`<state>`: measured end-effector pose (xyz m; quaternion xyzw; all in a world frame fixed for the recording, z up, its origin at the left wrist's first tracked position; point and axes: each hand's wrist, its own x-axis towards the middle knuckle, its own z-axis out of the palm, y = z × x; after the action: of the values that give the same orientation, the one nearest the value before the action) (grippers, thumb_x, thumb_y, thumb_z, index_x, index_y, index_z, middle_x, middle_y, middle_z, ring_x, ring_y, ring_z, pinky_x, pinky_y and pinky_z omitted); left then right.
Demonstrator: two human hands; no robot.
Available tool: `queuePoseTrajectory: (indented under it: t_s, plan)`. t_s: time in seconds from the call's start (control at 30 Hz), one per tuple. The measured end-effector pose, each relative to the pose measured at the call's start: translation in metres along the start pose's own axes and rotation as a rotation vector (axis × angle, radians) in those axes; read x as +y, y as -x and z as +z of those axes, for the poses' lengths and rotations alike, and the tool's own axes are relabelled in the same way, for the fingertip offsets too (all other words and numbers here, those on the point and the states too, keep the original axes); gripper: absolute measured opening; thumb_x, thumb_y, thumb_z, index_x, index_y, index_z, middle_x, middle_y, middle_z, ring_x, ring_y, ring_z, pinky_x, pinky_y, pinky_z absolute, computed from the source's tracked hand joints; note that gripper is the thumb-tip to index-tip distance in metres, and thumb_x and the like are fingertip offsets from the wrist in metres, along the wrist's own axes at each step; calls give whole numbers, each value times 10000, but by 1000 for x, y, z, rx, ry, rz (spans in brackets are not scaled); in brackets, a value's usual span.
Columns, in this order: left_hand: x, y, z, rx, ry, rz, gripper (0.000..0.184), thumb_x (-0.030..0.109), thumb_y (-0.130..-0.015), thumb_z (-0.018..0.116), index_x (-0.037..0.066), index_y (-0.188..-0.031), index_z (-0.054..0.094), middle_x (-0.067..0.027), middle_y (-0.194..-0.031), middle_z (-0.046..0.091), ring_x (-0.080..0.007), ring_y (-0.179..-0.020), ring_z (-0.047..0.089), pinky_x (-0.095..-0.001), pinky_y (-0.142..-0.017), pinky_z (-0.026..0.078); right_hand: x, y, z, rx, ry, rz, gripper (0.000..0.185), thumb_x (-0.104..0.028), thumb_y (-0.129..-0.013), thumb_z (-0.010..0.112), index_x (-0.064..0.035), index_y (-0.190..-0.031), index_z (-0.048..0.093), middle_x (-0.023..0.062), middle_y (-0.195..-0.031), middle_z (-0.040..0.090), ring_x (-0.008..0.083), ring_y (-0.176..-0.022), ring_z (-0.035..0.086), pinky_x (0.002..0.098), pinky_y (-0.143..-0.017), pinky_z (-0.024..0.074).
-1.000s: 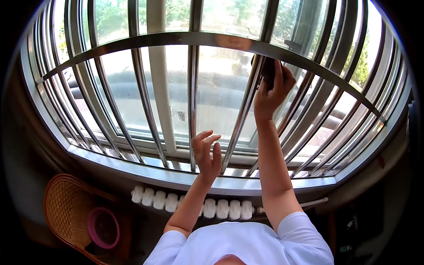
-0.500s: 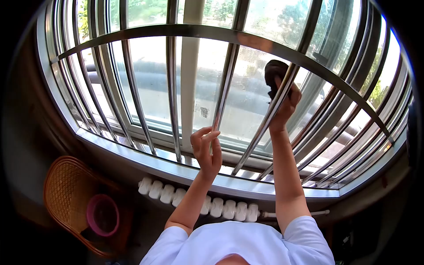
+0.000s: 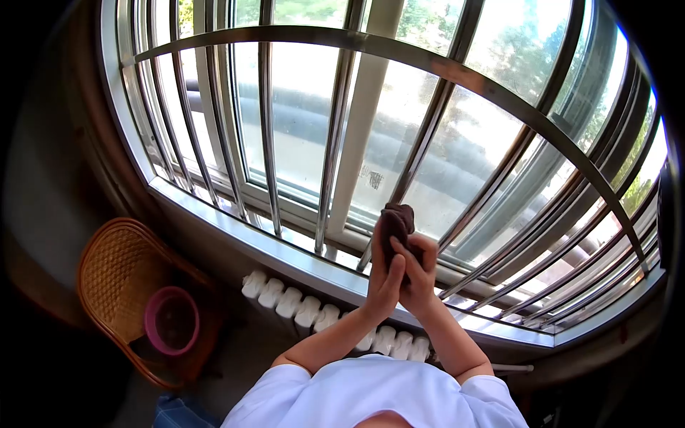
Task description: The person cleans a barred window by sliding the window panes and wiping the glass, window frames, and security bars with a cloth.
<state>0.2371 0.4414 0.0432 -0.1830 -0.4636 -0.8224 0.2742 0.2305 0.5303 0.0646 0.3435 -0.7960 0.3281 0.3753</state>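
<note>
dark brown crumpled cloth (image 3: 397, 222): shifted from behind the upright silver metal bars (image 3: 335, 143) to their near side. left hand (image 3: 384, 284) and right hand (image 3: 419, 272): fingers closed around it; one-handed hold now two-handed.

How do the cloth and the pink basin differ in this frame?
Colour: the cloth is dark brown, while the basin is bright pink.
Shape: the cloth is bunched and crumpled; the basin is round with a smooth rim.
Support: the cloth is gripped between the left hand and right hand, whereas the basin sits untouched on the wicker chair.
Shared: both are on the room side of the metal bars.
</note>
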Motion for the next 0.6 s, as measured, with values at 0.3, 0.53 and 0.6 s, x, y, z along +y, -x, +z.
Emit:
queuePoseTrajectory:
  t_s: [0.3,0.53,0.6]
  plan:
    - [29,-184,-4,226,-1166,1163,410,7,-912,509,62,-1317,548,-192,-1413,410,-407,-1250,420,-495,-1026,365,6,-50,-21,70,123,-4,359,-57,-757,683,-100,-1114,684,144,-1208,548,303,-1094,531,405,-887,455]
    - [-51,-179,-27,253,-1164,645,515,-12,-887,529,-58,-1381,391,-306,-1379,419,-448,-1291,417,-488,-1035,409,18,-54,-10,196,191,-175,339,-7,-703,674,-115,-1022,718,119,-1120,571,288,-1052,558,387,-890,460]
    - [-93,-125,-58,274,-1273,608,500,2,-910,514,-93,-1379,370,-344,-1387,379,-481,-1297,391,-521,-1064,361,14,-45,-28,235,291,-270,327,8,-678,661,-143,-957,740,89,-1071,554,278,-1061,549,369,-896,466]
